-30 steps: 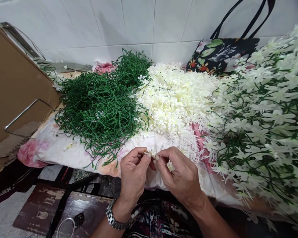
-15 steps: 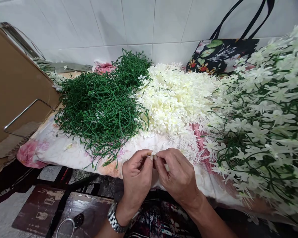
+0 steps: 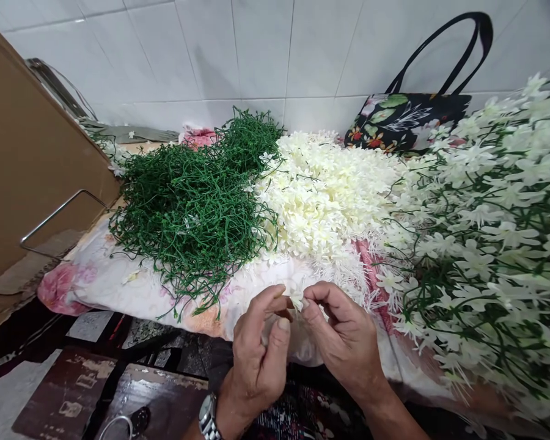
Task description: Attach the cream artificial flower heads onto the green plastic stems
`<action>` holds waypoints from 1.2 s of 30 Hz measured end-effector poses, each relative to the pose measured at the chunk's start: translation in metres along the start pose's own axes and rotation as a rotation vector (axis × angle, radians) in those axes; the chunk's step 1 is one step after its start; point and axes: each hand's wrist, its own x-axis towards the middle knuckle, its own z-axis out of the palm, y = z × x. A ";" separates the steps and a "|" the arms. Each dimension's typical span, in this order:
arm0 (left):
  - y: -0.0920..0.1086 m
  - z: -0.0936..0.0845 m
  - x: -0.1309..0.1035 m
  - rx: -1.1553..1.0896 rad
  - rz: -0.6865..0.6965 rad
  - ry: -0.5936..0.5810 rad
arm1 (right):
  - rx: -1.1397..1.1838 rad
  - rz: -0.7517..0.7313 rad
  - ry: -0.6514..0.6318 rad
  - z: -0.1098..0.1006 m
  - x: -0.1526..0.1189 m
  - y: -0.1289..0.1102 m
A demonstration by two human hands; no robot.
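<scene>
Between thumb and forefinger, my right hand pinches a small white artificial flower at the cloth's near edge. Beside it my left hand, with a metal watch on the wrist, has thumb and forefinger apart and nothing visible between them. Ahead of my hands lies a heap of loose white artificial blossoms. Left of that heap is a tangled pile of green plastic stems. On the right stands a big mass of white flowers on green stems.
A cardboard box with a wire handle rises at the left. Against the tiled wall stands a black floral bag. A flowered cloth covers the work surface. Below, at lower left, is a worn dark brown panel.
My hands have moved apart from their joined pinch. The left thumb and forefinger have opened, while the right still pinches the white flower, now easier to see. The view has shifted slightly.
</scene>
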 end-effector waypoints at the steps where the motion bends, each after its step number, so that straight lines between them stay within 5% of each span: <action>1: 0.002 0.000 0.002 -0.031 -0.050 -0.004 | 0.014 0.008 -0.008 0.000 -0.001 0.000; 7: 0.015 0.003 0.020 -0.016 0.036 0.037 | -0.035 -0.067 -0.010 0.000 -0.002 0.000; 21: 0.017 -0.002 0.020 0.106 0.109 -0.171 | -0.037 -0.092 -0.046 -0.012 -0.004 0.014; 28: -0.002 -0.041 0.044 0.847 0.422 0.179 | -0.146 -0.109 0.027 -0.025 -0.003 0.036; 36: -0.003 -0.048 0.071 1.128 0.429 0.247 | -0.144 -0.081 0.088 -0.016 0.003 0.024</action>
